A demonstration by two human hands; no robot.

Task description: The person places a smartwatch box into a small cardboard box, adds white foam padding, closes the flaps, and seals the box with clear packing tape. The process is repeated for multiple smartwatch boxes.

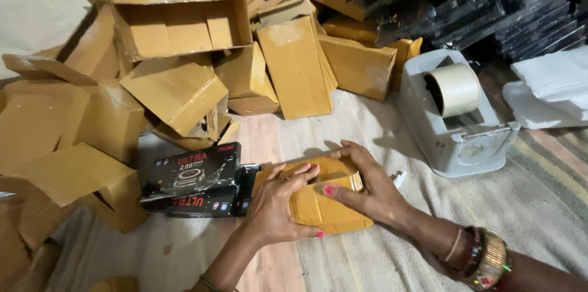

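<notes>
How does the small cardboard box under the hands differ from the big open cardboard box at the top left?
The small cardboard box is closed, while the big open box gapes, flaps spread and inside showing. The small box lies flat on the cloth, pressed by the left hand and right hand; the big open box sits tilted on a pile, untouched. Both are plain brown cardboard.

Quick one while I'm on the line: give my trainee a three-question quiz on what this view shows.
1. True or false: both hands rest on the small cardboard box.
2. What stands right of that box: A) a bucket, B) a tape dispenser, C) a scale?
3. What colour are the printed boxes beside the left hand?

Key:
1. True; the right hand presses it too.
2. B.
3. Black.
</notes>
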